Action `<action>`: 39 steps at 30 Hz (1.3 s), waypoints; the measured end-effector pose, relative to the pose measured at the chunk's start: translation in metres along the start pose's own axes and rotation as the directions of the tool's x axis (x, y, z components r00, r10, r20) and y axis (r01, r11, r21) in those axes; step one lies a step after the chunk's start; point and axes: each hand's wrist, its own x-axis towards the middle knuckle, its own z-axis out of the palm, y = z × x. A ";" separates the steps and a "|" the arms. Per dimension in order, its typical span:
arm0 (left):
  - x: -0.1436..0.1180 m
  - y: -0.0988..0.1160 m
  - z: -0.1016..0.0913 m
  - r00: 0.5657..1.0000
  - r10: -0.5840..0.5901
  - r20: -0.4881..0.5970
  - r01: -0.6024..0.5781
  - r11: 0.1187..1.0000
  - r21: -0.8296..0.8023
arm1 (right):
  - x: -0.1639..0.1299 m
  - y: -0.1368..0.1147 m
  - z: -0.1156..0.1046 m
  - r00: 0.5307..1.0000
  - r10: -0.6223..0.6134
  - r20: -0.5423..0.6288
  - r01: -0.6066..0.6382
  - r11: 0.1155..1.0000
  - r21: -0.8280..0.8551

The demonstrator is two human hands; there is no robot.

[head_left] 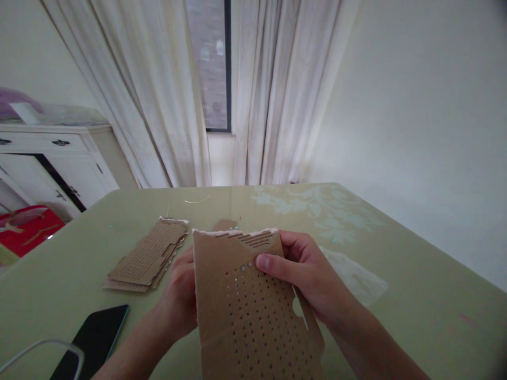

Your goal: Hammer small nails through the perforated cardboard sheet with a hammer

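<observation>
A brown sheet of cardboard [214, 301] with rows of small punched holes is held up before me, its top edge torn and whitish. A few small shiny dots show in holes near its top. My right hand [304, 272] grips the sheet at its upper right, thumb flat on the front and the other fingers behind. Against the left edge, my left hand [180, 295] is curled partly behind the sheet. Its fingertips are hidden, so whatever they hold cannot be made out.
A stack of similar perforated cardboard [144, 256] lies to the left. Nearer are a dark phone [93, 338] and a white cable [51, 342]. A cardboard scrap [225, 225] lies beyond the sheet; a clear plastic bag [352, 277] is at right on the green table [420, 316].
</observation>
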 end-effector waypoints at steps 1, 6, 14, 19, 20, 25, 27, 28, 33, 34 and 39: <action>0.001 0.000 0.000 0.999 0.046 -0.018 -0.045 0.999 0.030 | 0.000 0.000 -0.001 1.000 0.005 0.002 -0.005 1.000 -0.020; 0.003 0.007 -0.004 0.991 0.125 -0.042 -0.120 0.987 0.105 | 0.000 -0.003 -0.004 0.998 0.057 0.017 -0.055 0.994 -0.094; -0.006 0.008 -0.002 1.000 -0.011 0.009 0.010 0.995 0.099 | 0.007 0.002 -0.002 1.000 0.016 -0.025 -0.020 0.990 -0.142; 0.002 -0.009 -0.006 0.958 -0.288 -0.010 0.276 0.906 0.320 | 0.016 0.005 -0.011 0.956 -0.196 -0.218 0.102 0.919 -0.380; 0.003 -0.010 -0.008 0.958 -0.277 -0.070 0.283 0.887 0.364 | 0.016 0.005 -0.011 0.937 -0.251 -0.241 0.116 0.878 -0.464; 0.000 0.006 -0.011 0.983 0.077 0.164 -0.150 0.855 0.497 | 0.000 0.004 0.003 0.885 -0.430 -0.177 0.126 0.588 -0.799; -0.002 0.016 -0.009 0.947 0.191 0.258 -0.304 0.792 0.529 | -0.010 0.003 0.013 0.885 -0.449 -0.123 0.127 0.487 -0.864; -0.003 0.020 -0.008 0.934 0.229 0.273 -0.347 0.761 0.549 | -0.014 0.002 0.017 0.886 -0.453 -0.103 0.132 0.458 -0.879; 0.004 0.034 -0.011 0.904 0.284 0.321 -0.427 0.659 0.619 | -0.029 -0.006 0.028 0.881 -0.473 -0.008 0.189 0.368 -0.911; 0.006 0.036 -0.012 0.901 0.276 0.334 -0.431 0.654 0.622 | -0.031 -0.007 0.028 0.881 -0.473 0.007 0.194 0.349 -0.917; 0.011 0.038 -0.012 0.894 0.281 0.350 -0.444 0.670 0.595 | -0.039 -0.011 0.026 0.889 -0.451 0.073 0.221 0.284 -0.933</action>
